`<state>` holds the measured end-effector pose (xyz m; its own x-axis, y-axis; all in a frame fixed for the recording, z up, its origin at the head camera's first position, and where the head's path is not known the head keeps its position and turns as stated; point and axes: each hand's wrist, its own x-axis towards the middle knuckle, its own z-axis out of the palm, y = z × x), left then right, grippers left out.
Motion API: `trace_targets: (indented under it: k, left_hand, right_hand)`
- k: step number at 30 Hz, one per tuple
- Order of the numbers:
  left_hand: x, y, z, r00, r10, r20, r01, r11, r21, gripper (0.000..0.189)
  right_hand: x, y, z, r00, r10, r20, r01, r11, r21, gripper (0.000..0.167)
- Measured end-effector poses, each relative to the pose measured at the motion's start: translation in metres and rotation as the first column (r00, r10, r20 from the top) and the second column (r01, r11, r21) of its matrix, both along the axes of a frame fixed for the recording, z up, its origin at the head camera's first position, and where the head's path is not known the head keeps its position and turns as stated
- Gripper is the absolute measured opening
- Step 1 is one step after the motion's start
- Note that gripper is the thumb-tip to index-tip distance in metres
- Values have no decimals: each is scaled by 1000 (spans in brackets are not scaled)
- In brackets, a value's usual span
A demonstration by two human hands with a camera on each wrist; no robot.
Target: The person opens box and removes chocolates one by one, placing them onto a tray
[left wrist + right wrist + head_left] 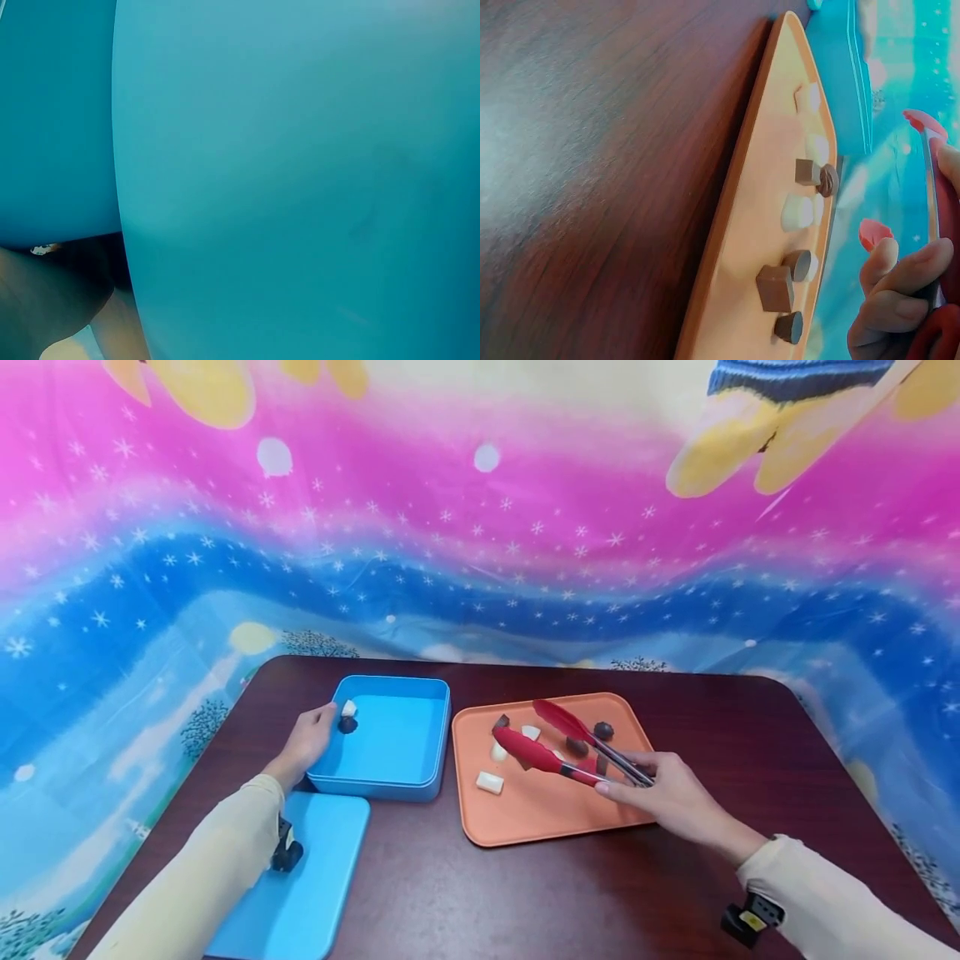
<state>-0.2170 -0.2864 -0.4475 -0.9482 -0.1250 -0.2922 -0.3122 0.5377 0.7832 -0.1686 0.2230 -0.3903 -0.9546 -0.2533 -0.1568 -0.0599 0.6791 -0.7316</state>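
Note:
My left hand (pixel 306 743) grips the left wall of an open blue box (pixel 408 792). A white chocolate (pixel 348 709) and a dark chocolate (pixel 347 725) lie inside by that wall. Over the orange tray (pixel 517 827), my right hand (pixel 678 793) holds red-tipped tongs (pixel 528 748) with metal arms. The tong tips stand apart, and no piece shows between them. Several white and brown chocolates lie on the tray, among them a white block (pixel 490 782) and a round dark one (pixel 603 731). In the right wrist view, a square brown chocolate (pixel 775 288) is near the tray's closer end.
A flat blue lid (pixel 322 877) lies on the dark wooden table (pixel 420 893), in front of the box and under my left forearm. Behind the table hangs a colourful snowflake-patterned cloth (pixel 480 543). The box stands just left of the tray.

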Motion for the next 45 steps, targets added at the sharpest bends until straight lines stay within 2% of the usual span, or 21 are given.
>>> trace_targets:
  k: [7,13,17,22,26,33,41,45]
  left_hand:
    - [1,2,0,1000,-9,4,9,1000,10,70]
    - [3,1,0,1000,3,9,-3,1000,7,71]
    - [4,0,-3,1000,-8,6,8,1000,-1,70]
    - [3,-1,-6,1000,-23,-5,23,1000,-8,70]
    - [2,-2,-5,1000,-23,-12,23,1000,-11,70]
    - [2,-2,-4,1000,-14,-13,14,1000,1,71]
    - [4,0,-4,1000,-22,0,22,1000,-4,71]
    - [3,0,-3,1000,-10,-4,10,1000,-3,71]
  right_hand:
    - [1,-10,-4,1000,20,12,-20,1000,-16,55]
    - [0,-22,-6,999,18,36,-17,1000,-26,62]
    - [-1,-31,-10,1000,13,11,-12,999,-37,67]
    - [-5,-42,-13,998,-12,-59,14,999,29,80]
    - [-10,-54,-11,996,-21,-82,28,996,89,92]
    - [-17,-80,-8,995,3,-103,4,997,74,79]
    - [-22,-115,-10,984,63,-165,-43,992,118,67]
    - [-27,-135,-10,981,92,-170,-74,991,111,69]
